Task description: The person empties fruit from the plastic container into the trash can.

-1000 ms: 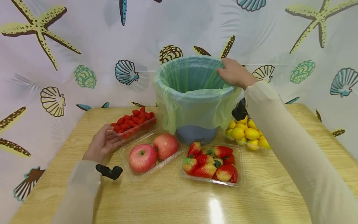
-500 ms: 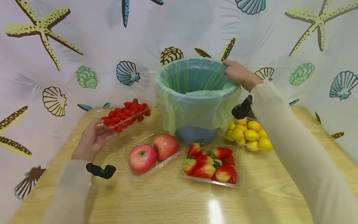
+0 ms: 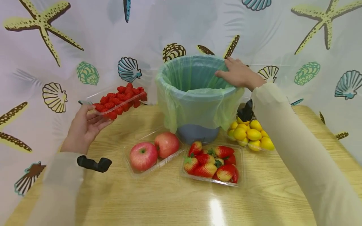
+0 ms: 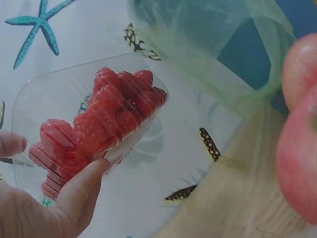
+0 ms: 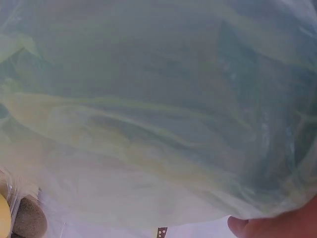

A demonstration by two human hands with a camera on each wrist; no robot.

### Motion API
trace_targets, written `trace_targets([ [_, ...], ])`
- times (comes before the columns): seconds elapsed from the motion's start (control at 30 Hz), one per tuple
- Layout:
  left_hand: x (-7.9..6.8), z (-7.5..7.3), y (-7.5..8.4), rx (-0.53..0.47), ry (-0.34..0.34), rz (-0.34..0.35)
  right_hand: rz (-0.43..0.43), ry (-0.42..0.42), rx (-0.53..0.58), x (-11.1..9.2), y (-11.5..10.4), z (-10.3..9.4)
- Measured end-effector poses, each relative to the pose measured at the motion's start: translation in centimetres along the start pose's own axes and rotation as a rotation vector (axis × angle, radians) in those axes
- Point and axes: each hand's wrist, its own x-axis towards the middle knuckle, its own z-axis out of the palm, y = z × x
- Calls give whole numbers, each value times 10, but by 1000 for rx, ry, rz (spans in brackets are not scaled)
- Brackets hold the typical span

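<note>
My left hand [image 3: 86, 127] holds a clear plastic punnet of red raspberries [image 3: 120, 100] off the table, tilted with its right end higher. In the left wrist view, thumb and fingers grip the near end of the raspberry punnet [image 4: 106, 116]. My right hand [image 3: 240, 73] rests on the right rim of a blue bin [image 3: 198, 133], its thumb spread over the opening. A thin green bag [image 3: 198, 108] lines the bin and hangs over its rim. The bag [image 5: 148, 124] fills most of the right wrist view, with a bit of the right hand [image 5: 277, 225] at the lower corner.
In front of the bin stand a clear tray with two apples [image 3: 143, 156] and a tray of strawberries [image 3: 209, 164]. A tray of yellow lemons [image 3: 254, 135] sits under the right forearm; a brown fruit [image 5: 30, 217] lies by it. A patterned sheet [image 3: 107, 37] hangs behind the table [image 3: 158, 201].
My left hand has lifted the raspberry punnet from beside the apples, up and to the left. My right hand stays at the bin's rim, its thumb now spread away from the fingers.
</note>
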Motion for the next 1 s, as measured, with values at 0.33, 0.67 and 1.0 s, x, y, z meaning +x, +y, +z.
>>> trace_targets([
  [0.33, 2, 22, 27, -127, -4, -55, 44, -29, -26, 0, 2, -5],
  [0.67, 4, 48, 45, -177, -29, -78, 58, -13, -8, 1, 7, -3],
  [1.0, 3, 75, 54, -95, -60, -26, 42, 11, 8, 1, 8, 3],
])
